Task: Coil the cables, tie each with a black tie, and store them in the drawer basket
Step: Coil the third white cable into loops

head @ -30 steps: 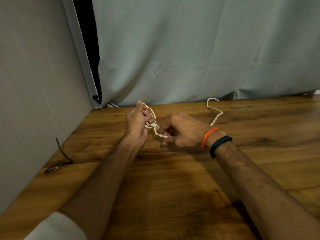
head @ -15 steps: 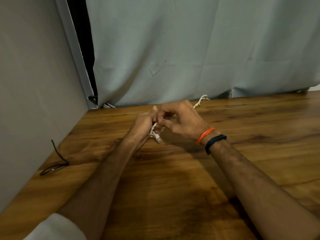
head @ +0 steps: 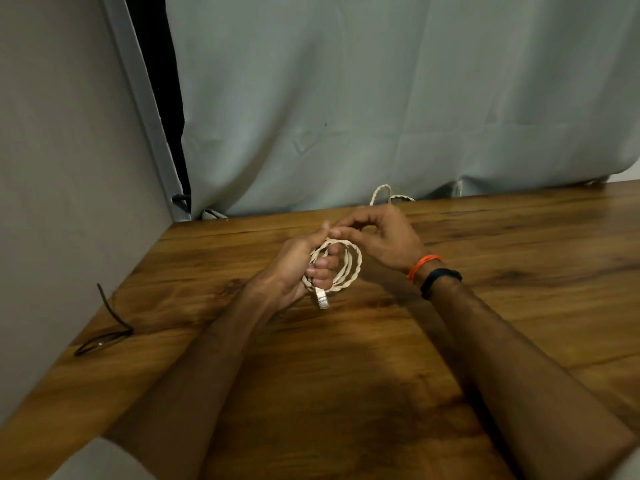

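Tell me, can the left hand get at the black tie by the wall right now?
Probably not yet. The left hand grips the coiled white cable, so it is busy. The path over the table to the black tie looks open otherwise.

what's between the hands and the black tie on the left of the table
Nothing visible: bare wooden table separates the black tie from both hands, left and right, which grip the white cable.
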